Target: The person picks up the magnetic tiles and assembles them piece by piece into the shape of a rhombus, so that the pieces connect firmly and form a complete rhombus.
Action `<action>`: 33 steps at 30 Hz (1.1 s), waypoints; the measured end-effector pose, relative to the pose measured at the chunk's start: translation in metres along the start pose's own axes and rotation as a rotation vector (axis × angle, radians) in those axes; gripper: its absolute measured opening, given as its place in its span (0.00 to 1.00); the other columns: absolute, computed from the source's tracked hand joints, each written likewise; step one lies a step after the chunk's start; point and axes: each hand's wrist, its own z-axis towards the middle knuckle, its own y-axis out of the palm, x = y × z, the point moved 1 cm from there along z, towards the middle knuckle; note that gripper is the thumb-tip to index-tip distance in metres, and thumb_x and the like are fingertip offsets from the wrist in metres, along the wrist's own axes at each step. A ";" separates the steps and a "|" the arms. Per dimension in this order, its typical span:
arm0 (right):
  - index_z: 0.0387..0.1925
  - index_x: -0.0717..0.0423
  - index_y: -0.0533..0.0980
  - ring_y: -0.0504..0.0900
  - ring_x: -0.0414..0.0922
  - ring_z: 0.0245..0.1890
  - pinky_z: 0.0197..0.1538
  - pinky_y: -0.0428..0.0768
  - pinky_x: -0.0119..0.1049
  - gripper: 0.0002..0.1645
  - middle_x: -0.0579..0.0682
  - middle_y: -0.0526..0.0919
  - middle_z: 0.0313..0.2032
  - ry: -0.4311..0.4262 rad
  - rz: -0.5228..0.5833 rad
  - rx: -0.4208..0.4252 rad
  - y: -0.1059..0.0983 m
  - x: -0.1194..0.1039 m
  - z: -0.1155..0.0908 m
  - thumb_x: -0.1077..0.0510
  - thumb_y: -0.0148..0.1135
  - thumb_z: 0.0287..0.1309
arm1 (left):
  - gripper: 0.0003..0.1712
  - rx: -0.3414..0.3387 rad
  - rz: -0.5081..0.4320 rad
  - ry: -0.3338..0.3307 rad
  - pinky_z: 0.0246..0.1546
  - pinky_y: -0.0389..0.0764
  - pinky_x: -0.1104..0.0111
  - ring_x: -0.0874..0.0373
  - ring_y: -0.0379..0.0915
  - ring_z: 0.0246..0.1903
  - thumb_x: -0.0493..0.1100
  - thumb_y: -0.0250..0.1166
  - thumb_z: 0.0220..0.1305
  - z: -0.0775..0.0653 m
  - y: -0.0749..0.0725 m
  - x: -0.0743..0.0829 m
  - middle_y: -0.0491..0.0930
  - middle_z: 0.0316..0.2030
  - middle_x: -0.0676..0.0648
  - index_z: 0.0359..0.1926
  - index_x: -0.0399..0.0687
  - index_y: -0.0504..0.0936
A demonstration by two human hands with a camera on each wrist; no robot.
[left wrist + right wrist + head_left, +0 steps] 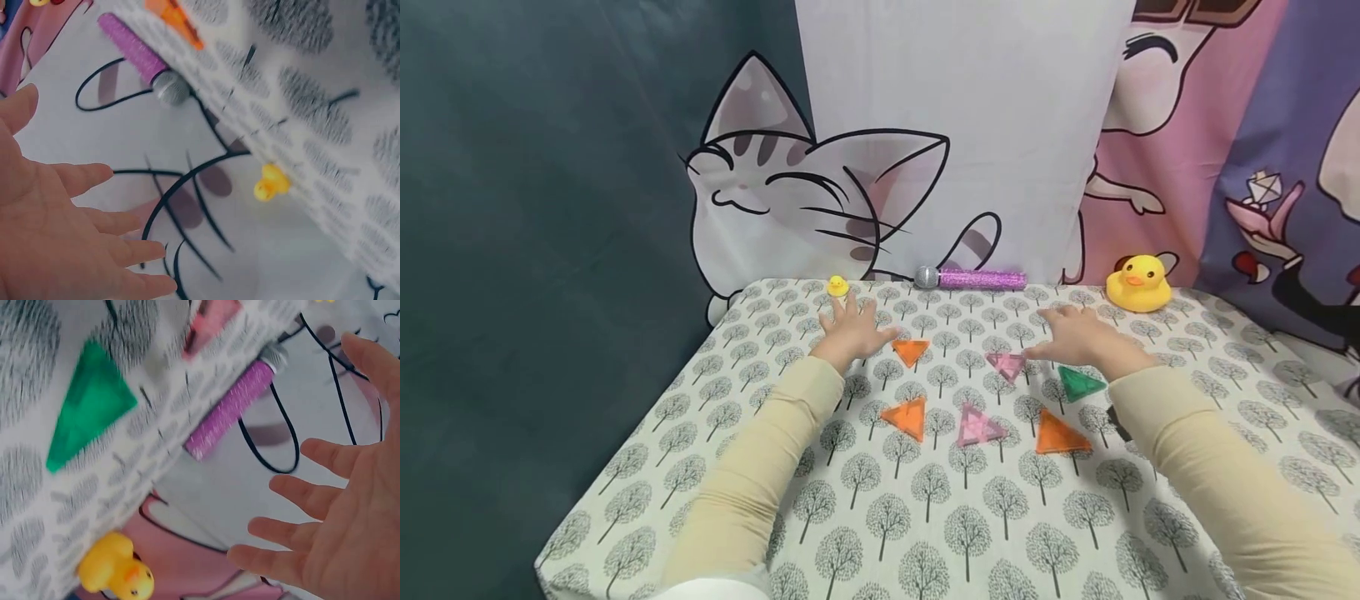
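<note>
My left hand [850, 331] is held over the left part of the table with fingers spread, holding nothing. Beside its thumb lies an orange triangle [911, 352]; a second orange triangle [907, 418] is nearer me. Over the right side, my right hand [1078, 337] also has its fingers apart and grips nothing. Close to it are a pink triangle [1006, 365] and a green triangle [1080, 383]. Another pink triangle [978, 426] and a third orange triangle [1060, 433] lie in the nearer row. The green piece [90, 409] shows large in the right wrist view.
Along the table's back edge lie a small yellow duck [838, 286], a purple glitter microphone [973, 278] and a larger yellow duck [1139, 284]. Behind them hangs a cartoon cat curtain [880, 83]. A dark object [1118, 423] is partly hidden by the right sleeve.
</note>
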 end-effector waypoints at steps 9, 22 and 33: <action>0.59 0.67 0.57 0.62 0.67 0.51 0.47 0.61 0.63 0.47 0.70 0.63 0.54 -0.030 0.001 -0.062 0.032 -0.014 0.019 0.39 0.58 0.46 | 0.43 -0.076 -0.004 -0.002 0.54 0.32 0.42 0.36 0.26 0.61 0.67 0.44 0.57 0.010 0.028 0.016 0.34 0.65 0.38 0.66 0.50 0.47; 0.38 0.69 0.73 0.73 0.52 0.33 0.41 0.71 0.46 0.22 0.58 0.76 0.31 -0.115 0.084 -0.152 0.054 -0.005 0.037 0.54 0.61 0.47 | 0.39 -0.181 0.075 -0.042 0.56 0.40 0.44 0.37 0.36 0.61 0.64 0.49 0.56 0.027 0.048 0.035 0.44 0.64 0.39 0.64 0.49 0.55; 0.32 0.64 0.76 0.72 0.45 0.26 0.37 0.72 0.42 0.18 0.49 0.75 0.24 -0.113 0.096 -0.162 0.056 -0.020 0.042 0.53 0.66 0.43 | 0.33 -0.193 0.059 -0.115 0.56 0.43 0.45 0.40 0.39 0.62 0.57 0.53 0.58 0.039 0.055 0.034 0.53 0.62 0.40 0.61 0.49 0.61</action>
